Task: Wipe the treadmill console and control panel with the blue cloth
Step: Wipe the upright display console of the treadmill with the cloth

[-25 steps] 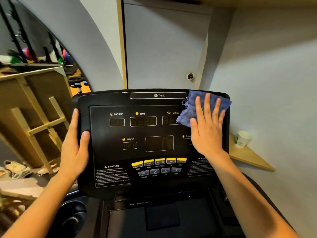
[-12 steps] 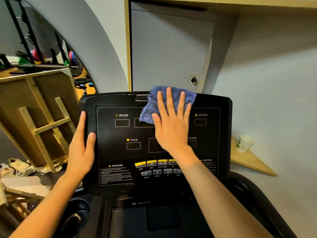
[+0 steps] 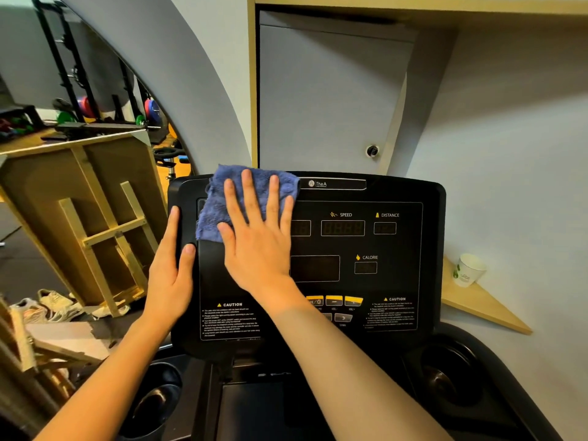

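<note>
The black treadmill console (image 3: 397,281) fills the middle of the view, with SPEED, DISTANCE and CALORIE displays showing on its right half. My right hand (image 3: 257,246) lies flat, fingers spread, pressing the blue cloth (image 3: 216,202) against the console's upper left corner. The cloth covers the displays there. My left hand (image 3: 171,275) grips the console's left edge, thumb on the front face. My right forearm hides part of the yellow button row (image 3: 343,301) of the control panel.
A paper cup (image 3: 467,270) stands on a wooden corner shelf (image 3: 483,308) at the right. Cup holders (image 3: 445,377) sit below the console on both sides. A tilted wooden frame (image 3: 105,224) and shoes (image 3: 54,303) lie to the left. A grey cabinet door (image 3: 327,100) is behind.
My right hand has swept the blue cloth leftward across the top of the console, from the upper right corner to the upper left. My left hand has kept its grip on the left edge.
</note>
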`<state>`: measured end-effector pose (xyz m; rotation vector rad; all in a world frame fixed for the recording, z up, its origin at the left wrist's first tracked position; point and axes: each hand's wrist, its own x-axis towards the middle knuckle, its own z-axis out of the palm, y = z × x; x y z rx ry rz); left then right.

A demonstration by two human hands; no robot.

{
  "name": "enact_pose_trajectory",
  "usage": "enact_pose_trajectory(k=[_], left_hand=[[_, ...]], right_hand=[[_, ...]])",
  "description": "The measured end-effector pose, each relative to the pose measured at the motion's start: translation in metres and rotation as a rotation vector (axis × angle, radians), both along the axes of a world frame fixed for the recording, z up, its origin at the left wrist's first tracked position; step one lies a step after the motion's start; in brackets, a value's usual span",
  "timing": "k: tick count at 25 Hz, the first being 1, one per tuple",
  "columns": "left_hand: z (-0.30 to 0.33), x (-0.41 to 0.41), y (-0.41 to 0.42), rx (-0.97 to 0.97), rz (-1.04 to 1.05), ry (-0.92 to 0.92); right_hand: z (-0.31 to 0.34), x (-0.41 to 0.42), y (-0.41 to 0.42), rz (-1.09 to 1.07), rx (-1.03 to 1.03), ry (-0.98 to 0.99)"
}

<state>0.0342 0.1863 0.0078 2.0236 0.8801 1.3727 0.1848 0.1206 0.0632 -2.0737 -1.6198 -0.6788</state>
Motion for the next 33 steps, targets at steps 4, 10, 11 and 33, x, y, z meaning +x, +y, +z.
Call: enact_pose_trajectory(k=[4, 10, 11, 33], left_hand=[[0.002, 0.0, -0.002, -0.022, -0.024, -0.022], [0.004, 0.0, -0.004, -0.06, -0.084, -0.049], [0.002, -0.001, -0.003, -0.045, -0.085, -0.047], [0.001, -0.001, -0.004, -0.003, -0.027, -0.003]], right_hand=[[-0.01, -0.016, -0.004, 0.069, -0.031, -0.012], [-0.037, -0.031, -0.02, 0.098, -0.078, 0.019], [-0.044, -0.034, -0.024, 0.103, -0.09, 0.023], [-0.127, 0.016, -0.107, 0.075, -0.164, 0.036]])
